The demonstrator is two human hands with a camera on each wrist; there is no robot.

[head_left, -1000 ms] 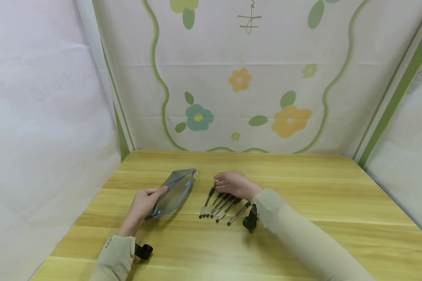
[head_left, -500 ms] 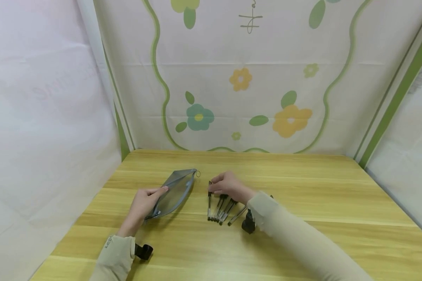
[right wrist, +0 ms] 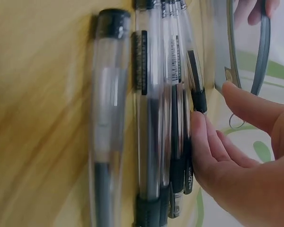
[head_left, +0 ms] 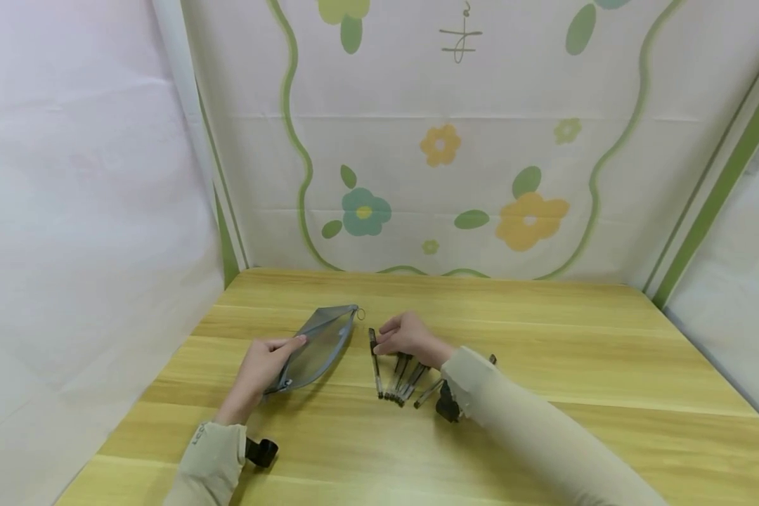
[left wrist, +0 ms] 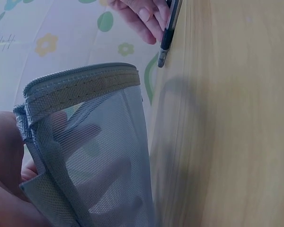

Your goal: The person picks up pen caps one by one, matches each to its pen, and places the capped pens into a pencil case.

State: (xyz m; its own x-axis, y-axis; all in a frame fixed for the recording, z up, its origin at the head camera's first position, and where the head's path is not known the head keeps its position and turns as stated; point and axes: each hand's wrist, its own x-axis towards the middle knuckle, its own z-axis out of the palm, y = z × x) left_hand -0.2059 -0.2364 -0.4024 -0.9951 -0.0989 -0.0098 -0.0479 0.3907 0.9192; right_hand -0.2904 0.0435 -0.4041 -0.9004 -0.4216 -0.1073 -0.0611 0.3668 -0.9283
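In the head view, a grey mesh zipper pouch (head_left: 319, 351) gapes along its zipped edge. My left hand (head_left: 261, 365) grips its left side, thumb on top; in the left wrist view some of that hand's fingers show through the mesh (left wrist: 113, 156). My right hand (head_left: 411, 336) reaches over a row of clear, black-capped pens (head_left: 411, 383). Its fingertips touch the upper part of the leftmost pen (head_left: 376, 365), whose lower end lies on the table. In the right wrist view the right thumb (right wrist: 246, 106) stands apart from the fingers, and several pens lie side by side.
The wooden table (head_left: 329, 450) meets a flower-printed cloth wall (head_left: 392, 161) at the back. White cloth panels (head_left: 88, 211) close in both sides. A small wire ring (head_left: 361, 314) hangs from the pouch's far corner. Black wrist cameras (head_left: 262, 452) sit on both sleeves.
The leftmost pen has swung, its upper end going left towards the pouch with my right fingers. The other pens have shifted slightly. My left hand keeps its grip on the pouch.
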